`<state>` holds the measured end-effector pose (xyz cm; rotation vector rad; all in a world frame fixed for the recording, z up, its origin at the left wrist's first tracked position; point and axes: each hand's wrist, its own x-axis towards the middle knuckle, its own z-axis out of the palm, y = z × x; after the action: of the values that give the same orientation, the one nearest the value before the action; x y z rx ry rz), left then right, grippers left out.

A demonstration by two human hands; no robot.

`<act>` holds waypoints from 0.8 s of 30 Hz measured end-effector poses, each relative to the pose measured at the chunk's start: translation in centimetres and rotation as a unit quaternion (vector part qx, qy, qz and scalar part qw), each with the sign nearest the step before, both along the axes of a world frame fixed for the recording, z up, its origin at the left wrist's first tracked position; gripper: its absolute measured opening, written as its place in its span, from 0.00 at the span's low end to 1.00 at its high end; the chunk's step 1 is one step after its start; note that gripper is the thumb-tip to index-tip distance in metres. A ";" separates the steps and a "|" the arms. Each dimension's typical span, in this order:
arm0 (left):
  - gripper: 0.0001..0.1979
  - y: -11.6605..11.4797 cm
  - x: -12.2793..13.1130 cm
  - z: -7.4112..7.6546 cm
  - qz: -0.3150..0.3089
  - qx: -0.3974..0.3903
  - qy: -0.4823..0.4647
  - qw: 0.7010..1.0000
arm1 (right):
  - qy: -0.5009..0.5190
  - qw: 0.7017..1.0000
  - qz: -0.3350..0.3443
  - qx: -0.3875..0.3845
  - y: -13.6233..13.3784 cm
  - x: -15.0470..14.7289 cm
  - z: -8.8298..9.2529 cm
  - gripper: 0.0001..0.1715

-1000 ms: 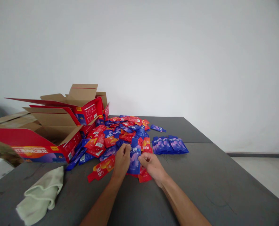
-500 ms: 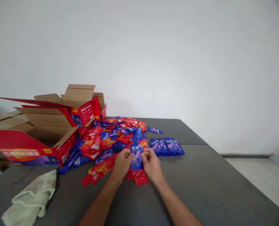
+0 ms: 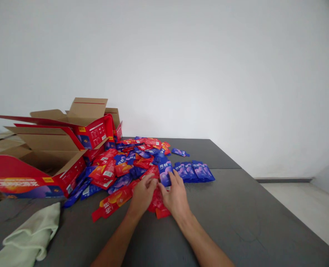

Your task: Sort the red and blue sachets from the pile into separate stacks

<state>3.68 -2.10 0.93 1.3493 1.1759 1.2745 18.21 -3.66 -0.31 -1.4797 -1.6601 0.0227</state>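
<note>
your right hand (image 3: 178, 196) is half curled, its fingers on the lower right of a blue pouch (image 3: 165, 168) and its thumb beneath; the pouch tilts slightly left, just beside the row of blue pouches (image 3: 200, 172). your left hand (image 3: 143, 196) has its fingers bunched near the thumb, and you can't tell whether it grips anything. between your hands lie red pouches (image 3: 157, 204) on the desk (image 3: 222, 218). to your left are a mixed pile of pouches (image 3: 122, 168), open boxes (image 3: 55, 186) and a pale cloth (image 3: 28, 237).
</note>
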 end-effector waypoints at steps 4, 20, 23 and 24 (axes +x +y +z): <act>0.20 0.2 -0.1 -0.5 0.034 0.042 0.091 0.994 | -0.043 0.996 -0.077 0.009 2.2 3.5 -0.3 0.35; 0.19 -0.2 -0.3 -0.5 0.023 0.139 0.333 0.932 | -0.165 0.938 -0.258 -0.163 4.3 10.7 -1.8 0.30; 0.18 -0.3 -0.5 -0.9 0.008 0.170 0.385 0.907 | -0.173 0.933 -0.258 -0.182 4.3 10.7 -1.9 0.30; 0.17 -0.3 -0.6 -1.0 0.006 0.172 0.400 0.900 | -0.172 0.932 -0.259 -0.185 4.3 10.7 -1.9 0.31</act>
<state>3.11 -2.35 -0.10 2.2609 1.5348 0.9659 28.88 0.61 -2.24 -2.2844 -1.5297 -0.2399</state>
